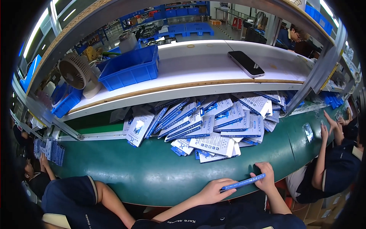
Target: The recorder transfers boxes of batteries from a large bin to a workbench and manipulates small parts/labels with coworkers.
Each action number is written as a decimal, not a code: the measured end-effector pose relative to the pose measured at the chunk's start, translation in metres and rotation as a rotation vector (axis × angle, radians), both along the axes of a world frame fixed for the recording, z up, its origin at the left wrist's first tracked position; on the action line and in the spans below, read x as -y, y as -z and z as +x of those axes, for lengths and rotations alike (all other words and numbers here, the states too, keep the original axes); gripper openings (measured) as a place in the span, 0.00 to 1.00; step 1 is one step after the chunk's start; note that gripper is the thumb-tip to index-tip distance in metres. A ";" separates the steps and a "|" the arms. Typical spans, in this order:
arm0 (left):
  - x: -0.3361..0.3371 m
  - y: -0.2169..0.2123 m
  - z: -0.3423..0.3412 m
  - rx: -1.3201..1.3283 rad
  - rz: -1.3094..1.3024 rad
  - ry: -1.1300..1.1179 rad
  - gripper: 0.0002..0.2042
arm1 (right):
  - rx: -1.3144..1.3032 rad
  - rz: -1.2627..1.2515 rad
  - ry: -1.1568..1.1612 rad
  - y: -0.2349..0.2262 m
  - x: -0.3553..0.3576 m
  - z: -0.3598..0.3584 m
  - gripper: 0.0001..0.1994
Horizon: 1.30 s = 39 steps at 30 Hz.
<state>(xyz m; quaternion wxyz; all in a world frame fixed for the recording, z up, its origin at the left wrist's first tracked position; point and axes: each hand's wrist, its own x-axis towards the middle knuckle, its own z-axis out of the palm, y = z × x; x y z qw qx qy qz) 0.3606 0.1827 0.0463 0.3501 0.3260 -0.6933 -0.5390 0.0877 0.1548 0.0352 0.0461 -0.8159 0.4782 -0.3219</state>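
So both hands are on one slim blue package (244, 182), held edge-on right at the near rim of the green table (152, 175). The left hand (213, 191) pinches its left end, and the right hand (266, 176) is curled over the right end. Behind it sits a big messy heap of blue-and-white packages (213, 122) (loads overlapping). A dark phone (246, 63) lies on the white shelf (198, 65) above, near a blue bin (131, 68) and a small fan (74, 70).
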 end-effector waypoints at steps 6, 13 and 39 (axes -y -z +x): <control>-0.003 0.007 -0.006 -0.086 -0.143 -0.117 0.16 | 0.188 0.065 0.051 0.015 -0.004 -0.006 0.27; -0.004 0.014 -0.025 0.212 -0.591 -0.196 0.21 | 0.199 0.048 -0.103 0.002 -0.009 -0.008 0.31; -0.001 -0.017 -0.110 0.898 -0.658 -0.187 0.40 | -0.292 -0.058 1.142 0.042 0.148 -0.313 0.27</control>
